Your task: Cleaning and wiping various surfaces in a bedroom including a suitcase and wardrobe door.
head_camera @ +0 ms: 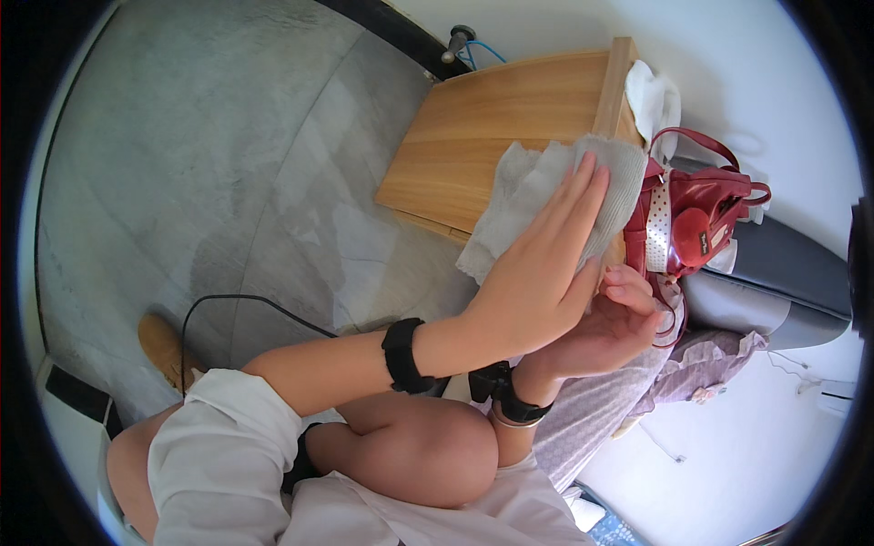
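My left hand (539, 273), back upward and fingers together, is pressed on a grey ribbed cloth (529, 174). The cloth drapes across the edge and front of a light wooden cabinet (505, 116), partly hidden beneath the hand. My right hand (601, 324) is just beside it, palm turned up and fingers loosely curled, with nothing visible in it. Each wrist wears a black strap; the right one also has a thin bangle. Close to my fingertips, a red handbag (713, 211) with a dotted ribbon sits on the cabinet top.
A white cloth (652, 95) lies behind the bag. Lilac bedding (601, 409) and a dark grey padded headboard (785, 273) are on the right. By the wall, a blue plastic hanger (486, 46) is next to a doorstop (461, 41). A black cable (259, 298) arcs above the grey tiled floor (205, 157).
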### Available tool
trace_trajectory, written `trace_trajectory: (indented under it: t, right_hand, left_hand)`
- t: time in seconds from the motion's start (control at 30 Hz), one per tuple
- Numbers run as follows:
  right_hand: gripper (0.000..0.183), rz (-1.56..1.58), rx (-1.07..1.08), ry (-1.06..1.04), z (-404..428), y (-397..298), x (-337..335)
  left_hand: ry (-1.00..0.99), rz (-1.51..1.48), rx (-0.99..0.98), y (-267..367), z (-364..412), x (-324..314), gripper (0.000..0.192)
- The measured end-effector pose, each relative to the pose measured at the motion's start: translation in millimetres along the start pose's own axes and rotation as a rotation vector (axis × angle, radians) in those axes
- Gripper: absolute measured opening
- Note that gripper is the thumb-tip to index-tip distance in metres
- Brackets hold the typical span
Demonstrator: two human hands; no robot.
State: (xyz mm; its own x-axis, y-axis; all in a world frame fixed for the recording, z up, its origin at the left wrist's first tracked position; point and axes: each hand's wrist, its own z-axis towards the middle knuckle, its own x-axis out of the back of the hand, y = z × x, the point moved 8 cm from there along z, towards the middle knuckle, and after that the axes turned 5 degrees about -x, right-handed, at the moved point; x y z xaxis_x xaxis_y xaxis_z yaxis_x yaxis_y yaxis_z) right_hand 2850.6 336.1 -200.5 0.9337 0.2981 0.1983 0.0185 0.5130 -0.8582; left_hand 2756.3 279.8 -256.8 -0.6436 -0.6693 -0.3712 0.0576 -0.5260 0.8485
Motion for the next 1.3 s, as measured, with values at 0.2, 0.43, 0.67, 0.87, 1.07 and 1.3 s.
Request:
trace_trajectory:
  t: [0.2, 0.43, 0.67, 0.87, 1.07, 1.3]
  right_hand:
    - [0.050, 0.054, 0.030, 0.049, 3.3, -3.2, 6.2]
    - [0.048, 0.123, 0.040, 0.060, 2.0, -3.8, 3.3]
    - [0.047, 0.119, 0.064, 0.095, 1.9, -9.9, 1.1]
    - [0.048, 0.074, 0.072, 0.072, 2.0, -9.4, 2.0]
    - [0.050, 0.116, 0.065, 0.037, 2.7, -7.3, 4.5]
    - [0.052, 0.109, 0.084, 0.007, 3.7, -7.1, 6.7]
  left_hand:
    - [0.012, -0.018, 0.032, 12.5, -23.1, 3.1, 0.070]
    - [-0.029, 0.042, 0.034, 16.0, -42.9, 6.5, 0.075]
    - [-0.096, 0.062, 0.027, 3.8, -41.7, 12.0, 0.078]
    - [-0.038, 0.239, -0.169, 3.9, -34.6, 11.1, 0.082]
    - [-0.049, 0.268, -0.177, 2.7, -28.1, 8.6, 0.089]
    - [-0.126, 0.254, -0.136, -5.5, -13.5, 8.1, 0.101]
